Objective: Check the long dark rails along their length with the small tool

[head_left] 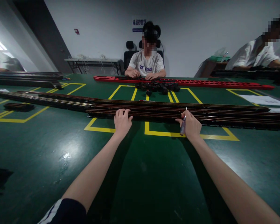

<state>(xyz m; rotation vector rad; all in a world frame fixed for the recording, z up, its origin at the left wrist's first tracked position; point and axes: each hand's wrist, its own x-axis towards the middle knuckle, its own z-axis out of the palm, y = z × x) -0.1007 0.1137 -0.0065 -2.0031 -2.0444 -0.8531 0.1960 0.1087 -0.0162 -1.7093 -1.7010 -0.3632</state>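
Observation:
A bundle of long, thin dark strips [154, 110] with brownish edges lies crosswise on the green table. My left hand [123, 123] rests on its near edge, palm down, fingertips over the strips and thumb held out to the side. Farther right, my right hand [193, 127] is closed around a slim pen-like tool [182, 126]. The tool has a grey-purple body and a thin light tip pointing away from me; its exact kind is unclear. The right fingertips are at the strips, though whether they also grip one is hidden.
Yellow tape [163, 133] marks rectangles on the table. Beyond the strips lie small black parts [157, 87] and a long red slotted rail [224, 83], where a co-worker [146, 63] sits. More strips [44, 99] and dark profiles [25, 81] extend left. Paper sheets [263, 100] lie right.

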